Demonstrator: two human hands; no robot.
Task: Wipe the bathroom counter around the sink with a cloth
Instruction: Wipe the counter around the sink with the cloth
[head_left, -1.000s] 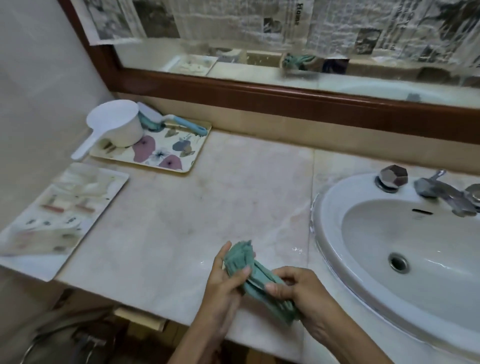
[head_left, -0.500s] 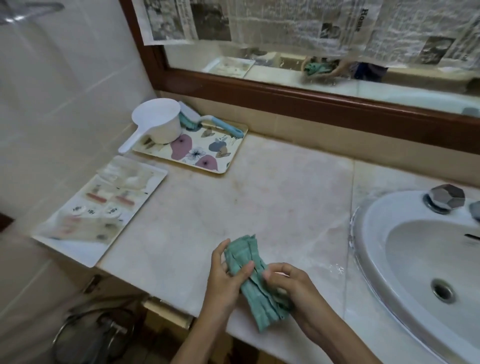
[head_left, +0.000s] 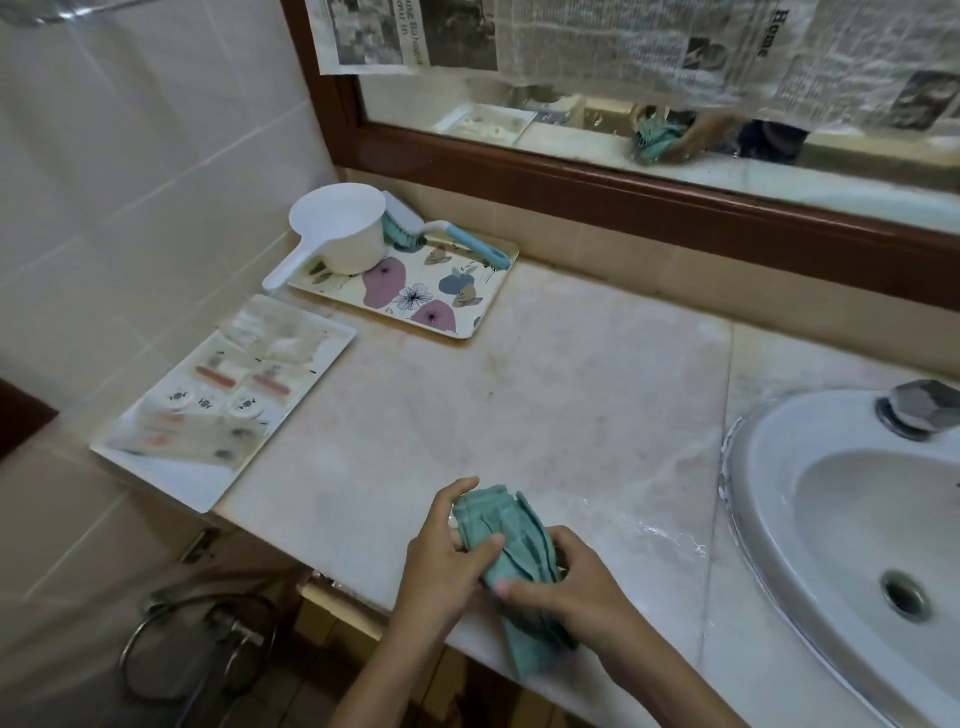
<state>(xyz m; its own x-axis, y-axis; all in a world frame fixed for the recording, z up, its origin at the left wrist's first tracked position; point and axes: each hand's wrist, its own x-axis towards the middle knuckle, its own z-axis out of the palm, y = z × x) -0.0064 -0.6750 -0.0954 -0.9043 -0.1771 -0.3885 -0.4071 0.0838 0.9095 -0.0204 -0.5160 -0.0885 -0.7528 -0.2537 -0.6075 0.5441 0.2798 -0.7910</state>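
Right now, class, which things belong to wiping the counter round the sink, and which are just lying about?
Job: cloth, gripped by left hand and right hand; counter; sink.
Lying about: scoop, brush, floral tray, white tray.
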